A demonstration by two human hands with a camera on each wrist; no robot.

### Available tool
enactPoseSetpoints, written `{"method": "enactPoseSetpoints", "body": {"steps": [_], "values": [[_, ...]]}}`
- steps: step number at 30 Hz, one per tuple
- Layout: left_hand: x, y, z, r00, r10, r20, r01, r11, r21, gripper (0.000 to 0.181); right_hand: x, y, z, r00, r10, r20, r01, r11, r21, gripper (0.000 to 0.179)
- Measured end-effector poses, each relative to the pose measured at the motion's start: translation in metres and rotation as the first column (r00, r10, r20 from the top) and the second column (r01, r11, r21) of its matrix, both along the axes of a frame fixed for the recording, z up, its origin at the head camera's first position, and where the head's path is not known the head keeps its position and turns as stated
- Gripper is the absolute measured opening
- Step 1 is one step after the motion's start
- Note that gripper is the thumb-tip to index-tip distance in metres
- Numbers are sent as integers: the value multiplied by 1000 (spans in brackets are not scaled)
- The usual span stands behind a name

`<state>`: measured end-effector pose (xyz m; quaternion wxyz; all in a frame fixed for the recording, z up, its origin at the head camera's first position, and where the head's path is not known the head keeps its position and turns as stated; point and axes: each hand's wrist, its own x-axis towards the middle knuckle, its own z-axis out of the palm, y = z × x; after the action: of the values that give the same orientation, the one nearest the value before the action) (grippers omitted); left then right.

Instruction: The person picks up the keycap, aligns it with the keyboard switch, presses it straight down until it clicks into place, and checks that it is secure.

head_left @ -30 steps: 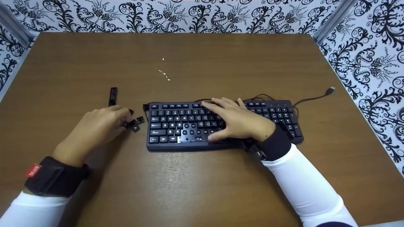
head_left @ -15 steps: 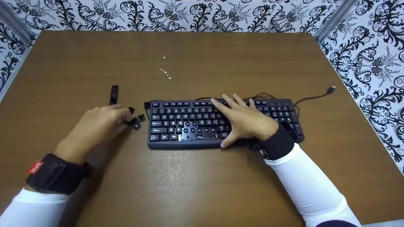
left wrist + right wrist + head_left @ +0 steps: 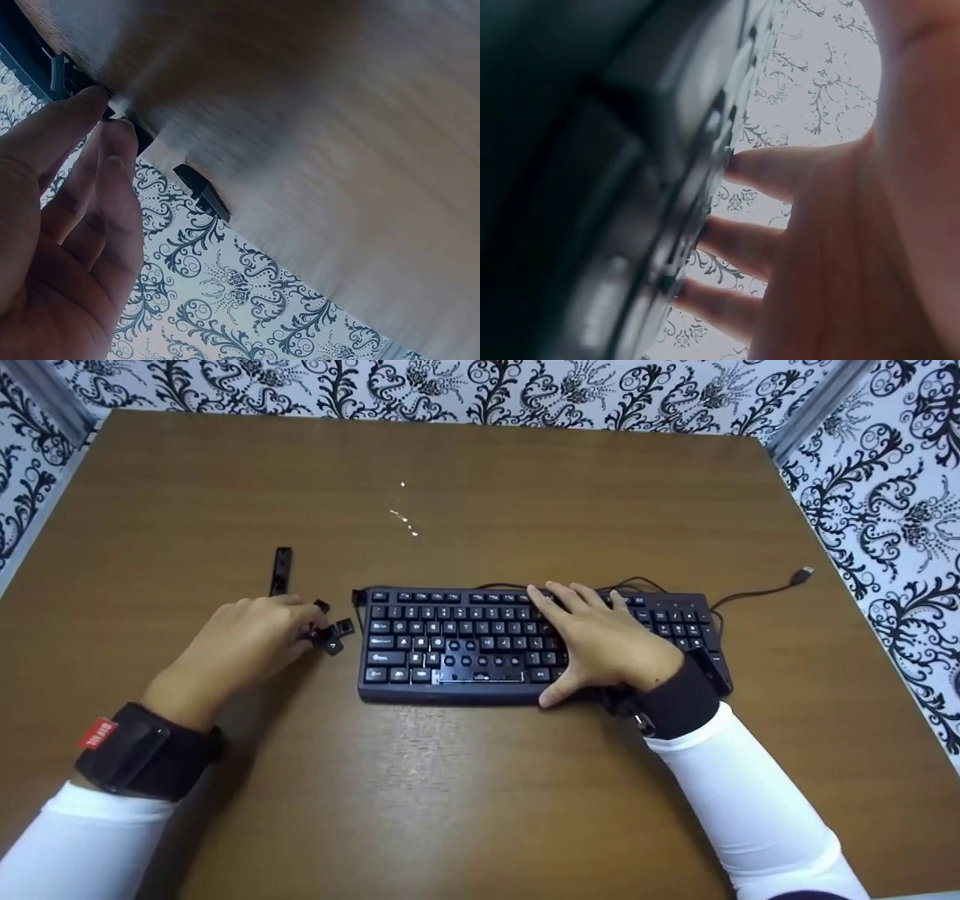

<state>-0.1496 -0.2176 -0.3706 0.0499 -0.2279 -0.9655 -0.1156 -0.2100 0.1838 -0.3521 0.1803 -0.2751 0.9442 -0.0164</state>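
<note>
A black keyboard lies flat on the table, with bare key sockets along its lower middle. My right hand rests spread over its right part, thumb at the front edge. In the right wrist view, the fingertips touch the keyboard's surface. Left of the keyboard, my left hand is down at several loose black keycaps. Its thumb and forefinger pinch a small dark keycap, mostly hidden by the fingertips. A long black space bar lies just beyond this hand.
The keyboard's black cable runs behind it, its USB plug lying at the right. Small light specks show on the brown table. Patterned black-and-white walls border the table.
My right hand has slid rightward over the keyboard, uncovering more of its middle keys, and its thumb now lies at the front edge. My left hand stays by the keycaps; the head view has shifted slightly.
</note>
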Motion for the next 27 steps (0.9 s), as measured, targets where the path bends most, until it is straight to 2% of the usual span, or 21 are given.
{"method": "enactPoseSetpoints", "body": {"steps": [7, 12, 16, 21, 25, 27], "values": [[-2, -1, 5, 1000, 13, 28, -13, 1000, 1, 19, -1, 0, 1, 1000, 16, -21, -16, 1000, -5, 145], [-1, 1, 14, 999, 41, 3, -41, 999, 5, 16, -1, 1, 1, 999, 25, -25, -25, 1000, -3, 145], [-1, 11, 24, 999, 31, -31, -30, 999, 28, 14, -1, 2, 1, 999, 32, -30, -32, 999, 2, 144], [1, 38, 32, 994, -42, -97, 52, 994, 101, 15, -1, 1, 2, 999, 33, -24, -33, 999, 0, 145], [1, 61, 33, 979, -121, -166, 143, 982, 127, 18, 0, -1, 2, 1000, 22, -15, -22, 1000, 0, 146], [0, 70, 33, 970, -137, -202, 163, 980, 118, 18, 0, -1, 1, 1000, 22, -17, -22, 1000, -3, 146]]}}
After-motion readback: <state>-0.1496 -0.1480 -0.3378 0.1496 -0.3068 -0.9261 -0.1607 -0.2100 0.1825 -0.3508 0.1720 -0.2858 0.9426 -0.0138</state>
